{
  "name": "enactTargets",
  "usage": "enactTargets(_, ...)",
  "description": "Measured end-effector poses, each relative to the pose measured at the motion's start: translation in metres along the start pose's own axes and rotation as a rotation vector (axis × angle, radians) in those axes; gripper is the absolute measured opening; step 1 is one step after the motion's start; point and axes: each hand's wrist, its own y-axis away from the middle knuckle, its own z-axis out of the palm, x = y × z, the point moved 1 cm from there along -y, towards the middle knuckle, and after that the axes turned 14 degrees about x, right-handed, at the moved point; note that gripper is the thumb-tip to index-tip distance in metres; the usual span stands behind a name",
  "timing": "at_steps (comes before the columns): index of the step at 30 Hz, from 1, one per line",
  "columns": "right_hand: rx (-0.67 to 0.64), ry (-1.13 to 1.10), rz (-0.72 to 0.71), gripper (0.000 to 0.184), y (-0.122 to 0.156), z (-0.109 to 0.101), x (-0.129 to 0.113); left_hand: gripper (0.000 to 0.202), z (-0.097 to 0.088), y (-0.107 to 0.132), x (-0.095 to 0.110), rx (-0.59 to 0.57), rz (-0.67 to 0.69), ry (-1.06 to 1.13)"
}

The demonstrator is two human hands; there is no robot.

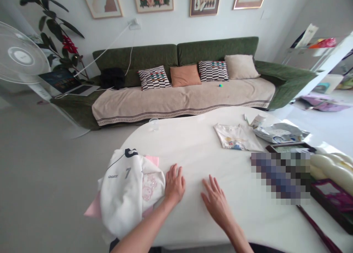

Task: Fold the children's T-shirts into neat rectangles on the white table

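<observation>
My left hand (175, 185) rests on the white table (190, 150) with its fingers loosely apart, right beside a pile of clothes. On top of that pile lies a white shirt (121, 194) with a dark collar and a number 7. Pink cloth (93, 208) sticks out from under it, and a pink printed drawing shows at its right side. My right hand (216, 199) lies flat on the bare tabletop, fingers spread, holding nothing. Farther back to the right is a flat, folded white T-shirt (238, 137) with a coloured print.
A clear cup (153, 124) stands near the table's far left edge. Along the right side are a silvery plastic package (280, 132), a dark tray (292, 148), a blurred-out item and a dark box (333, 205). Behind the table stands a green sofa (151, 58); a fan (22, 56) is at left.
</observation>
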Motion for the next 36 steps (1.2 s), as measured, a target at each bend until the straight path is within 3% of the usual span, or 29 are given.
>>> enactTargets(4, 0.067, 0.035, 0.009, 0.051, 0.058, 0.003, -0.035, 0.039, -0.002, 0.001, 0.002, -0.043, -0.002, 0.01)
enactTargets(8, 0.111, 0.057, -0.009, 0.053, 0.066, 0.005, -0.038, 0.041, -0.01, -0.004, 0.01, -0.18, -0.002, -0.003)
enactTargets(12, 0.117, 0.066, -0.018, 0.052, 0.064, 0.007, -0.033, 0.031, -0.047, -0.02, 0.005, -0.32, 0.107, 0.076)
enactTargets(15, 0.119, 0.078, -0.011, 0.052, 0.065, 0.008, -0.034, 0.031, -0.096, -0.029, -0.029, -0.176, 0.109, 0.066)
enactTargets(17, 0.122, 0.089, -0.002, 0.052, 0.065, 0.01, -0.036, 0.039, -0.127, -0.03, -0.063, -0.041, -0.058, -0.102)
enactTargets(20, 0.128, 0.095, 0.015, 0.053, 0.066, 0.012, -0.038, 0.04, -0.157, -0.023, -0.109, -0.109, -0.307, -0.258)
enactTargets(22, 0.123, 0.068, 0.029, 0.053, 0.066, 0.011, -0.038, 0.021, -0.166, -0.018, -0.124, -0.181, -0.427, -0.164)
enactTargets(23, 0.117, 0.041, 0.041, 0.052, 0.065, 0.01, -0.038, 0.014, -0.169, -0.018, -0.126, -0.163, -0.486, -0.053)
enactTargets(27, 0.087, -0.228, 0.146, 0.051, 0.058, -0.008, -0.044, 0.012, -0.181, -0.033, -0.101, 0.161, -0.715, 0.737)
enactTargets(29, 0.06, -0.531, 0.186, 0.056, 0.051, -0.025, -0.054, 0.018, -0.185, -0.048, -0.078, 0.222, -0.789, 1.102)
enactTargets(33, -0.039, -1.287, 0.282, 0.064, 0.04, -0.066, -0.075, 0.024, -0.169, -0.066, -0.038, 0.167, -1.095, 1.618)
enactTargets(36, -0.055, -1.615, 0.409, 0.061, 0.043, -0.088, -0.075, 0.024, -0.137, -0.048, -0.021, 0.036, -1.276, 1.626)
